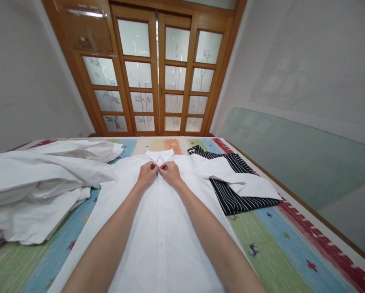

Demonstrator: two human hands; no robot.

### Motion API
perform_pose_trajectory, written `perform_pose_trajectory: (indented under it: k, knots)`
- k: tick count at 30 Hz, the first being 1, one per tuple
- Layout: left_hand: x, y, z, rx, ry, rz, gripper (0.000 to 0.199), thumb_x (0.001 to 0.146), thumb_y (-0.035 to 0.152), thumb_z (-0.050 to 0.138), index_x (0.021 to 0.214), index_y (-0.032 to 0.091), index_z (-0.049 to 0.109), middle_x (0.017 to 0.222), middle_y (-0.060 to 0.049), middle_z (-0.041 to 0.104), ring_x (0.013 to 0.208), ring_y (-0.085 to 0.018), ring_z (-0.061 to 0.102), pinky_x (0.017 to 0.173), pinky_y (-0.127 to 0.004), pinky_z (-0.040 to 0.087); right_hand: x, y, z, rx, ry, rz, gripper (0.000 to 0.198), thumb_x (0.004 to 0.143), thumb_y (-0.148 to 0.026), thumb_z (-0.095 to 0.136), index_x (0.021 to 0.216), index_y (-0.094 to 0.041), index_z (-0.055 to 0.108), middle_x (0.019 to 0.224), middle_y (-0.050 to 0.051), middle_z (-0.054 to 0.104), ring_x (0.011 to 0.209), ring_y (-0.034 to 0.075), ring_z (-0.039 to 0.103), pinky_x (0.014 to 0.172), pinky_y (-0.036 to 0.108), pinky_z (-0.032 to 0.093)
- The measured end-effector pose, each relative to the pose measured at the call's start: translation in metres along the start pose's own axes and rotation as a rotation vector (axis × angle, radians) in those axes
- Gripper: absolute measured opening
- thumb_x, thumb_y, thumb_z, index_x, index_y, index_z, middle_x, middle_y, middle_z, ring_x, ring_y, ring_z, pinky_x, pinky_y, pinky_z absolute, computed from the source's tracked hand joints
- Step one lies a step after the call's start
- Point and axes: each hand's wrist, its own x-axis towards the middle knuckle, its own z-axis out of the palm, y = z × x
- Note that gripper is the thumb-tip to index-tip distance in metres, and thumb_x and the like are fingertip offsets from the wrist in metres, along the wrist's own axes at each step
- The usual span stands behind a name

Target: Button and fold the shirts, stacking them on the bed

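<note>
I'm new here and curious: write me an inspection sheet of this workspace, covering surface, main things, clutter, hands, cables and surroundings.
Surface: multicoloured, striped and patterned cloth.
Job's things: white, collared, button-front shirt, laid front up, collar at the far end.
Clutter: rumpled white fabric at left; black fabric with white stripes at right, partly under a white sleeve.
Hands: left hand and right hand pinch the shirt front just below the collar.
Cables: nothing seen.
Surroundings: brown wooden doors with glass panes; pale walls; pale green panel at right.
</note>
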Motion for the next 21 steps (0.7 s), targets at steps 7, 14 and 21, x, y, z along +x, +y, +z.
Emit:
perform_pose_trajectory:
  k: [7, 14, 21]
  knots:
    - [0.0007, -0.0013, -0.0014, -0.024, -0.007, -0.015, 0.013, 0.07, 0.027, 0.058, 0.065, 0.018, 0.066, 0.067, -0.003, 0.072, 0.066, -0.017, 0.065, 0.069, -0.026, 0.05, 0.0006, 0.0025, 0.0023, 0.042, 0.006, 0.015, 0.008, 0.078, -0.022, 0.069, 0.072, -0.02, 0.074, 0.081, 0.005, 0.075, 0.086, 0.02, 0.064, 0.082, 0.028, 0.045]
    - [0.0004, -0.0022, -0.0011, -0.065, -0.02, -0.021, 0.015, 0.07, 0.03, 0.059, 0.067, 0.017, 0.068, 0.068, -0.003, 0.073, 0.065, -0.017, 0.065, 0.067, -0.026, 0.049, 0.004, 0.0045, 0.0041, 0.087, -0.017, 0.079, 0.014, 0.081, -0.019, 0.062, 0.072, -0.018, 0.073, 0.078, 0.004, 0.074, 0.079, 0.017, 0.064, 0.075, 0.025, 0.042]
    - [0.0005, -0.0036, 0.0023, 0.029, 0.004, 0.037, 0.015, 0.072, 0.027, 0.057, 0.068, 0.018, 0.068, 0.076, -0.006, 0.072, 0.074, -0.019, 0.065, 0.075, -0.03, 0.05, 0.0042, 0.001, 0.003, -0.037, -0.042, 0.117, 0.018, 0.087, -0.022, 0.054, 0.075, -0.019, 0.068, 0.086, 0.003, 0.073, 0.092, 0.019, 0.06, 0.084, 0.03, 0.035]
